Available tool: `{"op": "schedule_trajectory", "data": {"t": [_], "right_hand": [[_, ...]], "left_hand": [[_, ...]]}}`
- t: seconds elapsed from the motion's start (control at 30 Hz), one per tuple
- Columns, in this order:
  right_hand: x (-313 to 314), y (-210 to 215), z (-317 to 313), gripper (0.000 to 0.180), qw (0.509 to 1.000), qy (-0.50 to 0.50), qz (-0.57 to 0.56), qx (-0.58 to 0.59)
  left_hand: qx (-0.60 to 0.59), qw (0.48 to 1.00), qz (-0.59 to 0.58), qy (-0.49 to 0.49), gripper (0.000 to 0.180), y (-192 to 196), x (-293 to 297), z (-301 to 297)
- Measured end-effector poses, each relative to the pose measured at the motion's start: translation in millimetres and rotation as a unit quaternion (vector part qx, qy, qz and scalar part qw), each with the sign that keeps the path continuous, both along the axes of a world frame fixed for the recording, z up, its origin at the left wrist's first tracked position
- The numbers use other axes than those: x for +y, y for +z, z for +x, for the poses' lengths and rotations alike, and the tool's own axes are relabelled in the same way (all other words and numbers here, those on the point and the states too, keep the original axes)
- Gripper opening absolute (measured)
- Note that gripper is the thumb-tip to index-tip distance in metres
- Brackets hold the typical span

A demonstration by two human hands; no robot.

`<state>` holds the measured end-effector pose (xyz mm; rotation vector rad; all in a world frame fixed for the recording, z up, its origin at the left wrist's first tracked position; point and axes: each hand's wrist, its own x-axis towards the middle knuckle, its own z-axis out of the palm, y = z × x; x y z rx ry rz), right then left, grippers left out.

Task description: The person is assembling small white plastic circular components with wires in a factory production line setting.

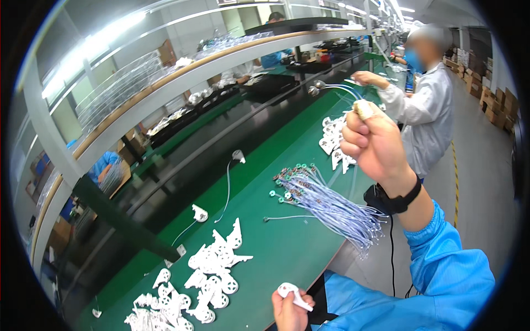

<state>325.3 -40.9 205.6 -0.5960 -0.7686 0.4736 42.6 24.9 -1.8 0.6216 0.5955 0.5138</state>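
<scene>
Left hand: the left hand (290, 310) sits low at the near edge of the green bench (287, 243), fingers closed round a small white plastic part (291, 293) that pokes out above the knuckles.
Right hand: the right hand (374, 144) is raised well above the bench, clenched into a fist, thumb tip wrapped in pale tape; thin light-blue wires (339, 88) run up and away from the fist. A black wrist strap (398, 199) circles the wrist.
Wire bundle: a loose sheaf of pale blue leads (331, 207) with small ring ends lies on the bench just below and left of the raised hand, its tails hanging over the near edge.
White parts, near: a heap of white plastic pieces (212, 270) lies left of the lower hand, spreading on toward the far left.
White parts, far: a second small heap (334, 140) lies just left of the raised fist.
Containers: dark trays (270, 83) stand far beyond both hands on the back of the bench; what is in them cannot be made out.
Co-worker: a person in a grey coat (425, 110) stands beyond the raised hand, reaching over the bench.
</scene>
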Motion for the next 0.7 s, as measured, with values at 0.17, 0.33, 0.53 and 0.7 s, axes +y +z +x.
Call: {"op": "schedule_trajectory", "data": {"t": [0.17,0.33,0.53,0.7], "right_hand": [[10,-24,-35,0.016,0.995,0.06,-0.009,0.083],[49,-66,-36,0.007,0.981,0.041,-0.113,0.152],[68,-151,22,0.014,0.924,-0.21,-0.317,-0.028],[43,-130,37,0.018,0.919,-0.248,-0.301,-0.052]], "left_hand": [[-0.035,0.999,-0.021,0.002,0.015,-4,-23,15],[0.011,0.996,0.018,0.082,0.013,-2,-14,-11],[-0.017,0.995,0.022,0.1,0.013,0,-11,-29],[-0.008,0.994,0.022,0.103,0.015,2,-10,-29]]}}
